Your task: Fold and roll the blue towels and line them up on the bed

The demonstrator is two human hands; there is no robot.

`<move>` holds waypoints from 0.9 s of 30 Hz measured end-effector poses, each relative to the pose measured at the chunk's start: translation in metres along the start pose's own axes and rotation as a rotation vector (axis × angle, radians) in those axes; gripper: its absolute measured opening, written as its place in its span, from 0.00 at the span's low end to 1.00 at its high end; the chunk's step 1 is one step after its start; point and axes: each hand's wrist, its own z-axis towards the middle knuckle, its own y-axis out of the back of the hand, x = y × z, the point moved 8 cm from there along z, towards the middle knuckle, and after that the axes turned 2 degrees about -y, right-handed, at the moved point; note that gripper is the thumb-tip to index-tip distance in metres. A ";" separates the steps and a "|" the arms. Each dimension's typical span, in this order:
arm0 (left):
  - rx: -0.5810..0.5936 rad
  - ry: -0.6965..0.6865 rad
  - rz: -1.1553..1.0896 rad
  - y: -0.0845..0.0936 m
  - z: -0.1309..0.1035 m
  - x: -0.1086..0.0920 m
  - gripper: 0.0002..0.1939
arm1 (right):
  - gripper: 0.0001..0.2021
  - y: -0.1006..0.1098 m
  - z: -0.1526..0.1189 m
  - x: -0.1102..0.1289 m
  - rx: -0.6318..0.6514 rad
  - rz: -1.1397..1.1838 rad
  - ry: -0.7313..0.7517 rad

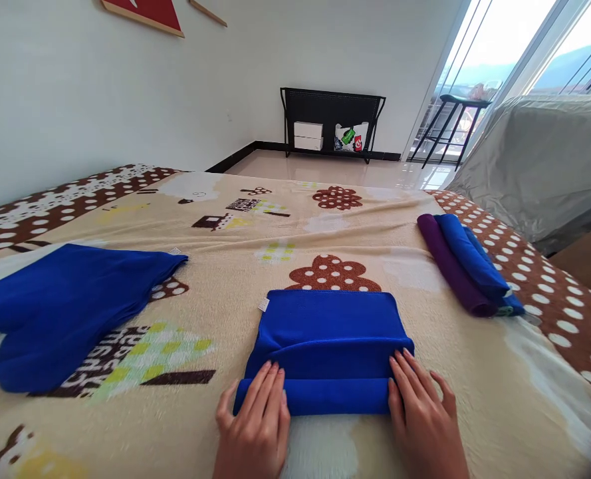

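A blue towel lies in front of me, its near edge rolled into a tube and its far part flat with a shallow crease. My left hand rests on the left end of the roll, fingers stretched forward over it. On the right end lies my right hand, its fingers likewise extended across the roll and onto the cloth. Both palms face down. A small white label shows at the towel's far left corner. Off to the left, another blue cloth is spread loosely, partly folded over.
The patterned blanket covers the bed. Rolled towels, one purple and others blue, lie at the right. Beyond the bed are a black rack, a stool and a grey covered object. A cardboard box stands at right.
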 end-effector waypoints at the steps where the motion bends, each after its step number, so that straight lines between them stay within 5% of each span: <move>1: 0.015 -0.040 -0.030 -0.004 0.007 -0.012 0.16 | 0.18 0.001 0.005 0.014 -0.004 0.030 0.041; 4: 0.081 -0.169 -0.077 -0.019 0.024 -0.043 0.19 | 0.19 -0.003 0.015 0.050 0.043 0.103 0.166; 6: 0.114 -0.168 -0.069 -0.027 0.027 -0.045 0.20 | 0.19 -0.008 0.017 0.054 0.089 0.100 0.164; 13: 0.091 0.083 -0.015 -0.017 -0.014 0.028 0.21 | 0.27 -0.017 -0.007 -0.029 0.127 -0.049 -0.059; 16: 0.015 0.132 0.022 -0.005 -0.021 0.035 0.19 | 0.28 -0.015 -0.012 -0.041 0.113 -0.072 -0.083; 19: -0.032 0.119 0.030 0.000 -0.008 0.018 0.16 | 0.25 -0.009 -0.005 -0.028 0.056 -0.088 -0.081; 24: 0.114 -0.122 -0.079 -0.021 0.028 -0.037 0.18 | 0.17 -0.008 0.014 0.029 0.017 0.065 0.061; 27: 0.173 -0.134 -0.039 -0.031 0.031 -0.040 0.21 | 0.18 -0.014 0.018 0.041 0.078 0.130 0.073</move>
